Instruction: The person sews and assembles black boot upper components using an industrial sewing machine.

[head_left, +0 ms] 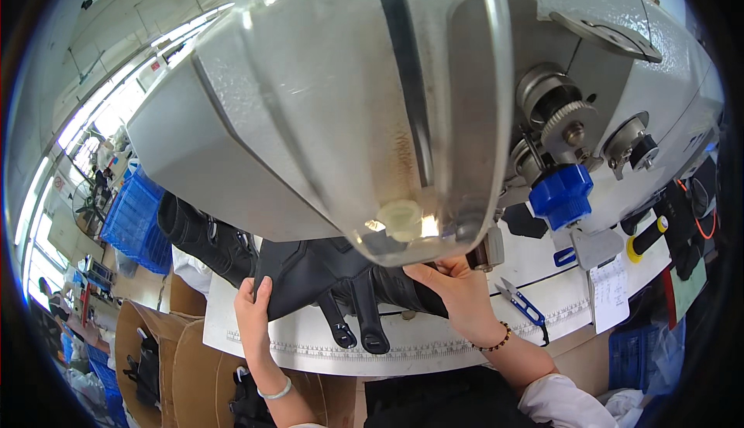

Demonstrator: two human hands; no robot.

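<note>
A black padded leather-like piece (306, 273) with two short straps (367, 312) lies across the white sewing table under the head of a grey sewing machine (302, 110). My left hand (254, 312) pinches its left edge between thumb and fingers. At its right end, beside the needle area, my right hand (461, 296) is closed on the same piece, with the fingertips partly hidden behind the machine's clear guard (434, 226). The strap ends hang toward me and carry small round fittings. The needle itself is hidden.
Blue-handled thread snips (527, 305) lie right of my right hand, near a paper slip (609, 295) and a yellow-and-black spool (647, 239). Another black piece (205, 234) extends off the table's left. Cardboard boxes (194, 366) stand below left; a blue crate (139, 219) stands farther left.
</note>
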